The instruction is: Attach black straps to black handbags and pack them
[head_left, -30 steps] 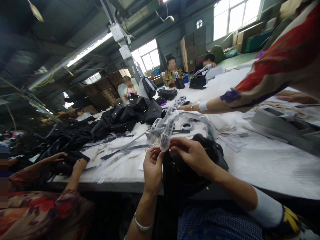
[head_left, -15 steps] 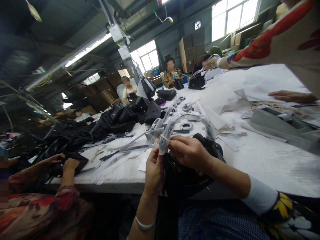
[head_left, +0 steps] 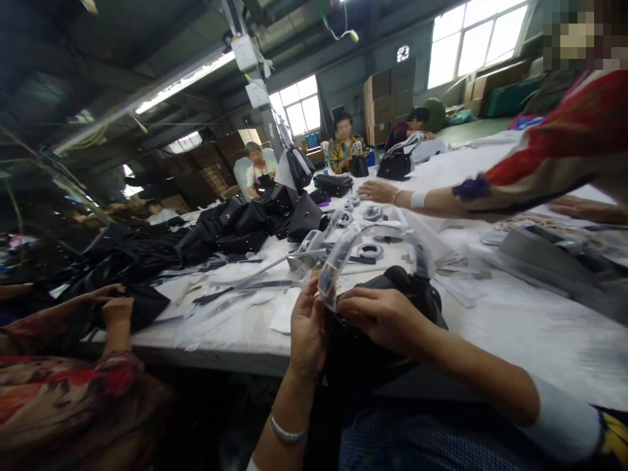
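In the head view, the person's left hand (head_left: 307, 330) and right hand (head_left: 380, 317) met at the near end of a curved handle (head_left: 343, 252) sheathed in clear plastic wrap (head_left: 328, 288). The handle arched up and away from the hands and came down again on the far side of the black handbag (head_left: 422, 297). The bag stood just beyond the right hand at the near edge of the table (head_left: 515, 327). Both hands were closed in a pinch on the wrapped handle end, the left from the side and the right from above, with fingertips almost touching. The step in hand appeared to be working the wrap where the handle joined the bag. A further move there would call for a fine fingertip grip and a steady bag, since the film looked slack and slippery. Beyond the hands lay tape rolls (head_left: 370, 250). A co-worker's hand (head_left: 377, 191) rested flat farther off, and a heap of black bags (head_left: 235, 226) lay to the far left. Another person's hands (head_left: 115, 304) held dark material well to the left.
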Tool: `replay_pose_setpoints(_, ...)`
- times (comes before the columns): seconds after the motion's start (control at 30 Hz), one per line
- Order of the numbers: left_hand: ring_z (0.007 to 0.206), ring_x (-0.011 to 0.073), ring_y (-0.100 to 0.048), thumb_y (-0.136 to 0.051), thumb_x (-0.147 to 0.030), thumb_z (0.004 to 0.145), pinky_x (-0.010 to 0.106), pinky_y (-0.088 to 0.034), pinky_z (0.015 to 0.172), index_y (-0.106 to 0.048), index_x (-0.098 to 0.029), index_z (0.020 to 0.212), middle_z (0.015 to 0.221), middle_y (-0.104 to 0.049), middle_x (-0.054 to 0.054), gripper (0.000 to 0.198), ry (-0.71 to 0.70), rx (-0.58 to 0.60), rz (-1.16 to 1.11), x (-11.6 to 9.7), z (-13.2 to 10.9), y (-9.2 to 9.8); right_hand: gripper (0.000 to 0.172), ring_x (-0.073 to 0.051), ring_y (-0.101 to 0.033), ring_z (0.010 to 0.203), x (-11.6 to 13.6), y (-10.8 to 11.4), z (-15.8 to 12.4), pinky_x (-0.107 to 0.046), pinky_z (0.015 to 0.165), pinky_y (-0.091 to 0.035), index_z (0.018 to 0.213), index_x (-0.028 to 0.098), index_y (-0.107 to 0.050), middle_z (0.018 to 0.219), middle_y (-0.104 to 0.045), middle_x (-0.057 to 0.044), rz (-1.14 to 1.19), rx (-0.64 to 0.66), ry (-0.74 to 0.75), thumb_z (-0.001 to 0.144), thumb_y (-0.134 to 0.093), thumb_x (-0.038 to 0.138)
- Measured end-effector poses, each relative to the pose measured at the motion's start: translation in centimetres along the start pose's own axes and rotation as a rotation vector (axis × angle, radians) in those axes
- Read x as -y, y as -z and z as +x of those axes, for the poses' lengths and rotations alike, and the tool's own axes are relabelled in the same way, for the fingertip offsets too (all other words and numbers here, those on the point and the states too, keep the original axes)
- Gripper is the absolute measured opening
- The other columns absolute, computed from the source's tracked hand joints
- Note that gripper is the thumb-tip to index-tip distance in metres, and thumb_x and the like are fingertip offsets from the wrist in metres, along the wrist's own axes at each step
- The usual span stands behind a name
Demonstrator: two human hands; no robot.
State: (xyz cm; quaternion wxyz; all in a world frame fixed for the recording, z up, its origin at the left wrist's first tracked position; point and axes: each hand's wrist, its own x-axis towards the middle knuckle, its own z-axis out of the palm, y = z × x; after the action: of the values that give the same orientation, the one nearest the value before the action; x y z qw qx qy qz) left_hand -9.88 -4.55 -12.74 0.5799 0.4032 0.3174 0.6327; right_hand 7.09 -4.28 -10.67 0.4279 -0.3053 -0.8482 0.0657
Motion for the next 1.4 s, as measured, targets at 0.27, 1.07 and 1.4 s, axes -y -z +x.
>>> replay_pose_setpoints(0.27, 0.104, 0.0225, -0.066, -0.062, -0.031, 0.09, 0.035, -0.051, 0.094, -0.07, -0.02, 0.111, 0.112, -0.072, 0.008, 0.025, -0.238, 0.07, 0.529, 0.8, -0.4, -0.5, 0.039, -0.025, -0.065, 0.113, 1.8, 2.6, 3.9, -0.038, 0.095, -0.054, 0.124, 0.021, -0.063, 0.131, -0.064, -0.009, 0.616, -0.178, -0.504, 0.097, -0.05, 0.047)
replay_pose_setpoints(1.07, 0.092, 0.0211, -0.065, -0.072, -0.028, 0.083, 0.032, -0.048, 0.086, -0.076, -0.024, 0.096, 0.094, -0.072, 0.006, 0.015, -0.254, -0.017, 0.58, 1.9, -5.3, 5.6, 0.045, -0.021, -0.065, 0.054, 2.1, -1.1, -0.5, -0.028, 0.049, -0.044, 0.062, 0.019, -0.07, 0.058, -0.069, -0.003, -0.104, 0.436, -0.537, 0.088, -0.057, 0.052)
replay_pose_setpoints(1.4, 0.087, 0.0208, -0.065, -0.072, -0.029, 0.082, 0.03, -0.049, 0.08, -0.077, -0.023, 0.094, 0.091, -0.072, 0.006, 0.015, -0.181, -0.063, 0.473, 2.1, -5.0, 5.2, 0.039, -0.022, -0.068, 0.07, 2.7, -1.1, -0.5, -0.028, 0.058, -0.052, 0.09, 0.016, -0.071, 0.078, -0.074, -0.005, 0.382, 0.412, -0.87, 0.081, -0.067, 0.054)
